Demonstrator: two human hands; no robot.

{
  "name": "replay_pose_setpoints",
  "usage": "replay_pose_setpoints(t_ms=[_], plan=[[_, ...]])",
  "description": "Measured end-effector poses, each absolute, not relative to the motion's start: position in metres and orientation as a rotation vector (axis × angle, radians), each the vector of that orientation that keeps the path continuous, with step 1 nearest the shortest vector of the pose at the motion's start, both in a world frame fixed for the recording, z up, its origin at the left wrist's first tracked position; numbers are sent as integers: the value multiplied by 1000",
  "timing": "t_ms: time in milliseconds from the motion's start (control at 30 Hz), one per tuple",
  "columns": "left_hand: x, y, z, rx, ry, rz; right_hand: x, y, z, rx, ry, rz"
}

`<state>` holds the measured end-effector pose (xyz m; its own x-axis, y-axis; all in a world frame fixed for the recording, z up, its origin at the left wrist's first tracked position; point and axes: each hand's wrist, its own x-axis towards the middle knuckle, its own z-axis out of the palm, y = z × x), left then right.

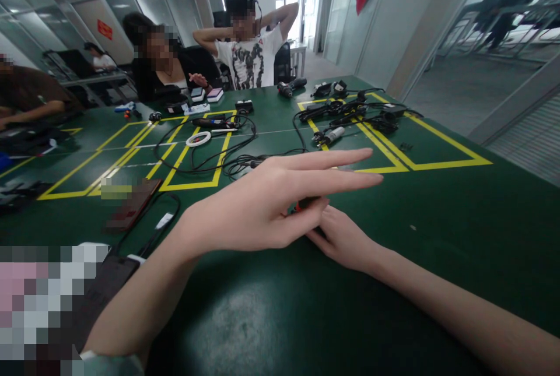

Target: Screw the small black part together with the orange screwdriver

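Note:
My left hand (266,204) is in front, above the table, with two fingers stretched out to the right and the thumb below them. Behind it my right hand (345,236) reaches in from the right, its fingers curled and largely hidden. The two hands overlap around the thumb of the left one. In the gap under the outstretched fingers shows a small orange-and-black thing (299,207). Most of it is covered, so its kind cannot be told. It appears to be at the fingers of my right hand.
Yellow tape marks areas on the green table (437,218). Beyond my hands lie black cables (324,111), a white tape roll (198,139) and a power drill (291,87). A dark reddish-brown flat item (135,206) lies left. Several people sit around the far side.

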<state>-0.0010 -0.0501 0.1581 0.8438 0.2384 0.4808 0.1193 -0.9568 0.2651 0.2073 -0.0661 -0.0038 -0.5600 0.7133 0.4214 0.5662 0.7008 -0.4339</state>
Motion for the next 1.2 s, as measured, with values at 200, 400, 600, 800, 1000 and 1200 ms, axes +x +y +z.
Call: replay_pose_setpoints(t_ms=[200, 400, 600, 800, 1000, 1200], plan=[[3, -41, 147, 2968, 356, 1088, 207, -67, 1, -1033, -2338, 342], [19, -33, 125, 3055, 346, 1601, 207, -67, -1, -1006, -2308, 299], [20, -40, 134, 3009, 417, 1335, 207, -65, -3, -976, -2342, 353], [6, -40, 149, 2835, 246, 886, 208, -65, -6, -970, -2306, 353], [6, -37, 145, 2860, 231, 997, 208, -66, -3, -1019, -2324, 357], [24, -29, 116, 2833, 280, 1628, 207, -68, -1, -1028, -2328, 307]])
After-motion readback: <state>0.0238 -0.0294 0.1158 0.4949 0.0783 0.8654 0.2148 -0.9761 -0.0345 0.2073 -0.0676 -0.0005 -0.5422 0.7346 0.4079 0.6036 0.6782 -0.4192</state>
